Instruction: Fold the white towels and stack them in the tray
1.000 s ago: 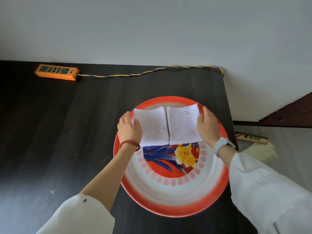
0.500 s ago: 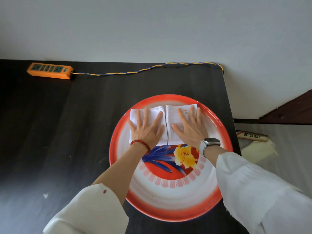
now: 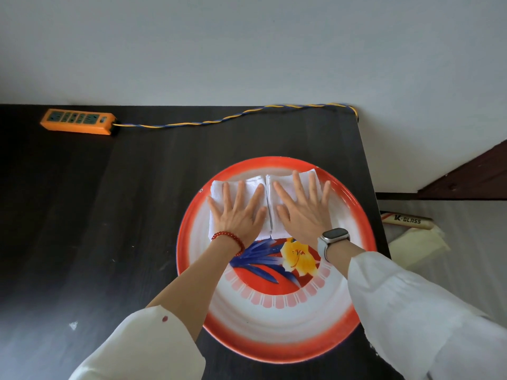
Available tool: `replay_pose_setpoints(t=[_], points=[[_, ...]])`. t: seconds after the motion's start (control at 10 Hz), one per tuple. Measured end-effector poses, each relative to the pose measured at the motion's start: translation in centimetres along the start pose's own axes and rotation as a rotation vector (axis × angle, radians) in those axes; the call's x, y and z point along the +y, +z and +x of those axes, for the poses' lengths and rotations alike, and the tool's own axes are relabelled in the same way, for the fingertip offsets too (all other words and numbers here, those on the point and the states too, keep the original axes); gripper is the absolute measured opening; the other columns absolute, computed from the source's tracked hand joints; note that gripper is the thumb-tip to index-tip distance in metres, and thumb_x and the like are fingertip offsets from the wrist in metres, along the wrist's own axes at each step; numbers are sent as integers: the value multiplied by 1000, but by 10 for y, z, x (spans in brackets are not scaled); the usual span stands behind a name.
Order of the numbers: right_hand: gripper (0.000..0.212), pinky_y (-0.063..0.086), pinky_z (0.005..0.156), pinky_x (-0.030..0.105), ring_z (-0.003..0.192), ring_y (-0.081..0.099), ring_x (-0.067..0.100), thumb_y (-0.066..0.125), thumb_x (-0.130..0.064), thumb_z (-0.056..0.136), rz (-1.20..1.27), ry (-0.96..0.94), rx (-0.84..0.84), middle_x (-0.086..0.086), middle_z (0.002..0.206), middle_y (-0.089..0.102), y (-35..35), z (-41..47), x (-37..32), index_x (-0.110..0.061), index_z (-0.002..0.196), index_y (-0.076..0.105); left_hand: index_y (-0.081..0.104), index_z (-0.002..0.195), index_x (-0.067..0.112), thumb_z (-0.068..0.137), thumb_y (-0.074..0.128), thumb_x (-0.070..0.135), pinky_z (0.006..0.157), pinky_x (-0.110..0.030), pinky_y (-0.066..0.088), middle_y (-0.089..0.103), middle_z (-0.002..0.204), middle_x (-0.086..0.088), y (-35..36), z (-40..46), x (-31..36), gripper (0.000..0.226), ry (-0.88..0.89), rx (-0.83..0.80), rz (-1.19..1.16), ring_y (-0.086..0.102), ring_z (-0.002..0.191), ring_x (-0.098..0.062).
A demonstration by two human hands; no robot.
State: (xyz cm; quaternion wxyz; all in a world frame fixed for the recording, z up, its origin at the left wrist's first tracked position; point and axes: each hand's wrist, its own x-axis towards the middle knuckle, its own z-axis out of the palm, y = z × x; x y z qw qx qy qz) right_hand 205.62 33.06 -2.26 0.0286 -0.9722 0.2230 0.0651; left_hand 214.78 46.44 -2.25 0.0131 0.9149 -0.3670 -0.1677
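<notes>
Fingers [image 3: 241, 192] of both hands are spread wide and laid flat, gripping nothing. Left hand [image 3: 238, 215] presses palm-down on the left folded towel [image 3: 218, 189]; right hand [image 3: 303, 212] presses likewise on the right folded towel [image 3: 285, 182]. Both towels lie inside the tray [image 3: 274, 344], on its far half, side by side with their inner edges touching along a straight seam between the hands. Neither towel lies on top of the other. The flat, open palms appear intended to compress the folds so they hold, and to seat the towels level on the sloping inner wall; this is a judgement from posture only. Tray sits on the dark table [image 3: 109, 229] close to its right edge, its painted flower [image 3: 299, 257] left bare on the near side. A bead bracelet [image 3: 229, 238] marks the left wrist, a watch [image 3: 333, 235] the right. An orange power strip [image 3: 76, 122] lies well apart at the table's far left.
</notes>
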Motion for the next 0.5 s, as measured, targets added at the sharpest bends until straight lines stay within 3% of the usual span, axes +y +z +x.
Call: replay_pose_setpoints(t=[0.1, 0.2, 0.4, 0.5], points=[[57, 6, 111, 59, 141, 11, 40, 9, -42, 91, -38, -115, -8, 12, 154, 19, -4, -2, -6, -28, 146, 16, -12, 142, 42, 95, 8, 49, 105, -64, -13, -6, 156, 2, -3, -3, 1, 52, 6, 44, 61, -14, 142, -33], [71, 1, 113, 53, 142, -4, 36, -12, -45, 80, 20, -143, -58, 5, 157, 1, -1, 1, -8, -24, 147, 0, -17, 142, 38, 95, 6, 50, 107, -63, -11, -10, 156, 2, -1, 0, 1, 54, 19, 32, 62, -16, 142, -32], [64, 4, 110, 61, 142, -1, 37, -8, -48, 85, 47, -61, -100, 5, 157, -1, 10, 4, -15, -31, 146, -6, -18, 144, 33, 96, 7, 49, 109, -62, -7, -16, 155, 1, 4, 3, -1, 56, 3, -42, 83, -18, 142, -31], [53, 3, 111, 59, 143, -5, 34, 7, -43, 96, 93, -57, -129, 2, 157, -6, 1, 5, -13, -31, 146, -8, -17, 143, 36, 96, 8, 48, 109, -62, -7, -15, 156, 1, -2, 4, 1, 55, 10, -55, 73, -17, 142, -31]])
